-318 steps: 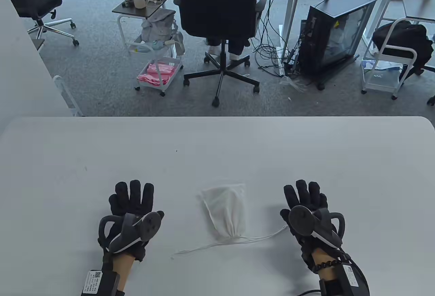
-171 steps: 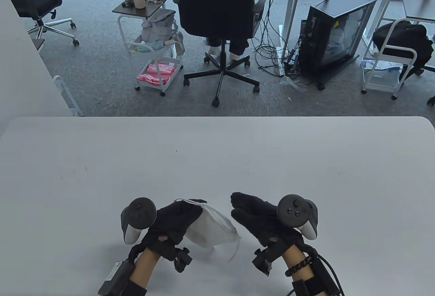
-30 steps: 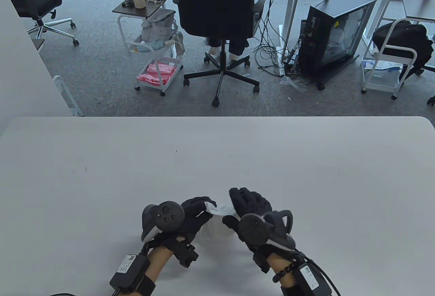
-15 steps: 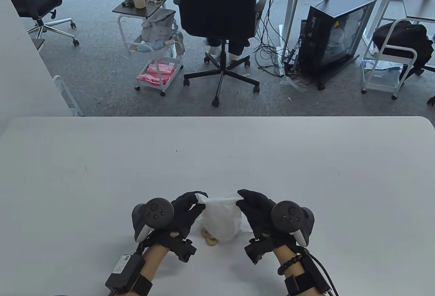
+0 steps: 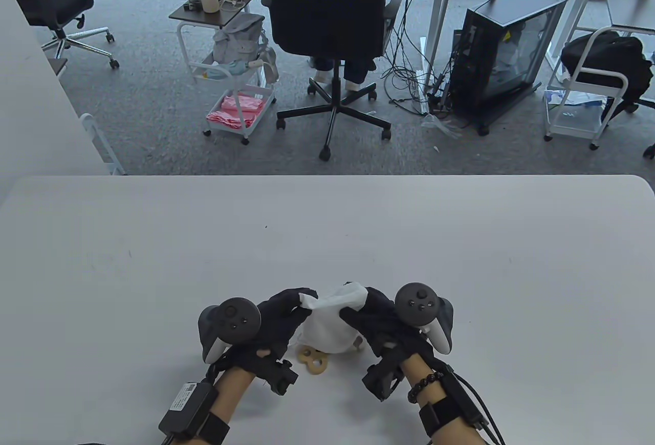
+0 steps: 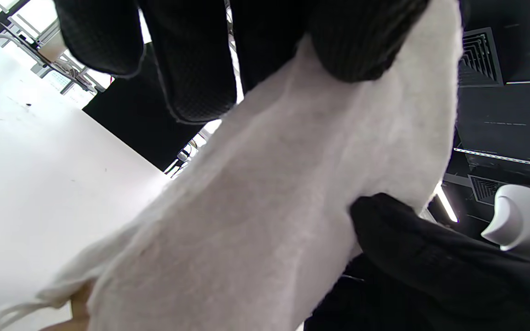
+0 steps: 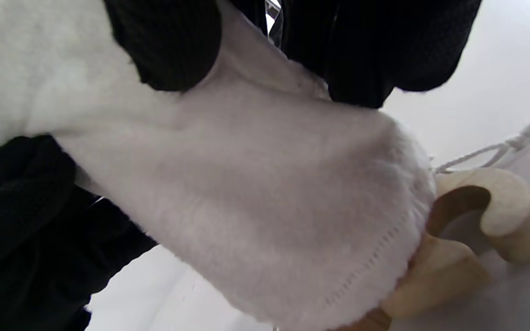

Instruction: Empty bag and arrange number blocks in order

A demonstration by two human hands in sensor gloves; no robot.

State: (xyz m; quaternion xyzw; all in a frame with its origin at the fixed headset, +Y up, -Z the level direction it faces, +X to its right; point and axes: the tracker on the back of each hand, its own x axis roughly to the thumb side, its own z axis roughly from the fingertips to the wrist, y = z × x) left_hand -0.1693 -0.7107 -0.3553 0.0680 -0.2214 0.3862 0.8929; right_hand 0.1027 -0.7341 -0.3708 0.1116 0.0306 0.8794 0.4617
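A white cloth drawstring bag [image 5: 330, 323] hangs mouth down just above the table near its front edge. My left hand [image 5: 286, 312] pinches its upper left corner and my right hand [image 5: 366, 312] grips its upper right part. In the left wrist view the bag [image 6: 265, 207] fills the frame under my fingers [image 6: 191, 59]. A pale wooden number block shaped like an 8 [image 5: 313, 359] lies on the table at the bag's mouth. In the right wrist view the bag [image 7: 256, 202] has curved wooden blocks [image 7: 472, 239] coming out of its mouth. Other blocks are hidden inside.
The white table [image 5: 153, 250] stretches wide to the left, right and far side of my hands. The bag's drawstring [image 7: 499, 151] trails on the table by the blocks. Office chairs, carts and a computer case stand on the floor beyond the far edge.
The bag's top has bunched and tilted as my right hand shifted left and took a fuller grip. The figure-8 block has come further out onto the table below the bag.
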